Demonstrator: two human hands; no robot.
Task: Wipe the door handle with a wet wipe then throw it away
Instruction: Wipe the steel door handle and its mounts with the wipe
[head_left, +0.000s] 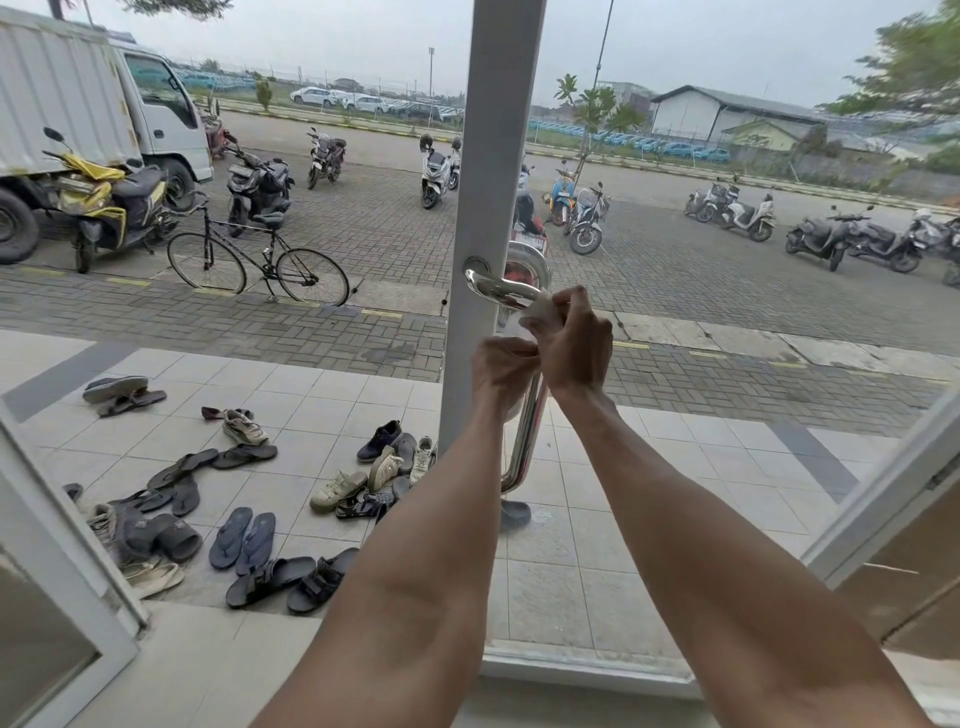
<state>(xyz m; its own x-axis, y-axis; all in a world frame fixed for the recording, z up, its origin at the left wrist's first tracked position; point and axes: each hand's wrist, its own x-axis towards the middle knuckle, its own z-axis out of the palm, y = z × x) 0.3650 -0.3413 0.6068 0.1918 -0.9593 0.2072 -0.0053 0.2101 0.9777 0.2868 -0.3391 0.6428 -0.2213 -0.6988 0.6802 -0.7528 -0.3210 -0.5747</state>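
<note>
Fingers of the right hand (574, 348) clamp the wipe (543, 310) on the handle (493, 287); just below, left hand (504, 369) fingers curl, grip unclear. Shoes (337, 488) lie below-left.

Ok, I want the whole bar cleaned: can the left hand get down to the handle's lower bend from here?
Probably yes. The left hand is up against the door handle, and the bar below it down to the lower bend looks bare, with nothing crossing in front.

Flat overcast daylight, faint shadows; glare streaks the polished chrome door handle (500, 290); wide-angle edges bend and blur.
</note>
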